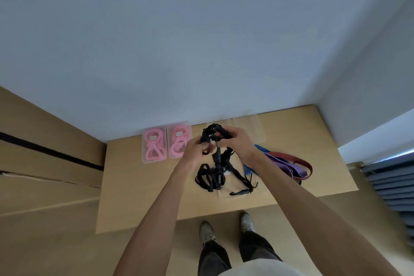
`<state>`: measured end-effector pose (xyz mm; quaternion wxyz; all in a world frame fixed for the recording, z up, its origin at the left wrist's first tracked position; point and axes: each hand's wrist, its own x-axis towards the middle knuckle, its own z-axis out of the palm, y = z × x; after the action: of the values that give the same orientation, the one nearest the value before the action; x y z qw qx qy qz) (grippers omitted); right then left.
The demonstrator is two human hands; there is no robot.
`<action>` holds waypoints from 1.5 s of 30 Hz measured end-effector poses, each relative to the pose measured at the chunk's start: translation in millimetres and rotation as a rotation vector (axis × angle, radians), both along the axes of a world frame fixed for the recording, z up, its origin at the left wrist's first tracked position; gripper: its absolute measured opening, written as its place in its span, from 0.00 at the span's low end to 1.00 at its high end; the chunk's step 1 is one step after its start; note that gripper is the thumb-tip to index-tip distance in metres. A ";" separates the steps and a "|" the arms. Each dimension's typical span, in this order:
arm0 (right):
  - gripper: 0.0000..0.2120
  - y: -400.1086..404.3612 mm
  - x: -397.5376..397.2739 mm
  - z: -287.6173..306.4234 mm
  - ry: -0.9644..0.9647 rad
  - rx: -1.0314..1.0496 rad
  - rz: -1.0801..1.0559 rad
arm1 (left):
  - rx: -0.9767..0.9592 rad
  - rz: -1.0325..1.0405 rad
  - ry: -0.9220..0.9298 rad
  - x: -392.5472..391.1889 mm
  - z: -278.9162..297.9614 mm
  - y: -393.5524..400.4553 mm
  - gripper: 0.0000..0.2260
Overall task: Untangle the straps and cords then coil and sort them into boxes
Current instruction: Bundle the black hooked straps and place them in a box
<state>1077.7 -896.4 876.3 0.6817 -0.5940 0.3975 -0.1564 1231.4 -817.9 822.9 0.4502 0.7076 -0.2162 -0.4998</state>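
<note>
Your left hand (197,149) and right hand (235,141) both grip the black cord tangle (216,163) tightly above the table (139,186), near two pink boxes (167,142).

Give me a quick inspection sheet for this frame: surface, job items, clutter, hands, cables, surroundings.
Surface: light wooden table set against a pale wall.
Job's things: black strap tangle held up over the table, its lower loops hanging down; two clear boxes at the back left, each holding coiled pink cord; more clear boxes at the back, contents not seen; purple strap, red strap and blue strap loose on the right.
Clutter: nothing seen.
Hands: left hand and right hand both grip the top of the black tangle.
Cables: nothing seen apart from the job's cords.
Surroundings: wooden floor, the person's shoes below the table edge, blue-grey slatted thing at far right.
</note>
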 end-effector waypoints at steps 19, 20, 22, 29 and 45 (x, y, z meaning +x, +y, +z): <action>0.05 -4.2 6.6 52.6 0.090 -0.036 0.132 | -0.116 -0.106 -0.218 33.2 127.8 -7.3 0.05; 0.05 -4.4 9.5 56.6 0.078 -0.064 0.110 | -0.125 -0.032 -0.264 36.5 128.4 -7.5 0.06; 0.05 -5.0 14.2 63.1 0.061 -0.109 0.085 | -0.155 0.113 -0.249 43.4 128.4 -4.6 0.07; 0.09 3.6 41.2 89.9 0.414 -0.429 0.331 | -0.065 0.081 -0.761 56.7 125.0 9.7 0.15; 0.03 -15.7 32.2 125.1 -0.216 -0.163 0.045 | -0.380 -0.209 -0.134 32.8 174.5 35.2 0.10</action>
<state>1109.9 -912.1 1001.4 0.6735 -0.6358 0.2942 -0.2357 1264.2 -782.6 997.4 0.5058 0.6156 -0.4081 -0.4458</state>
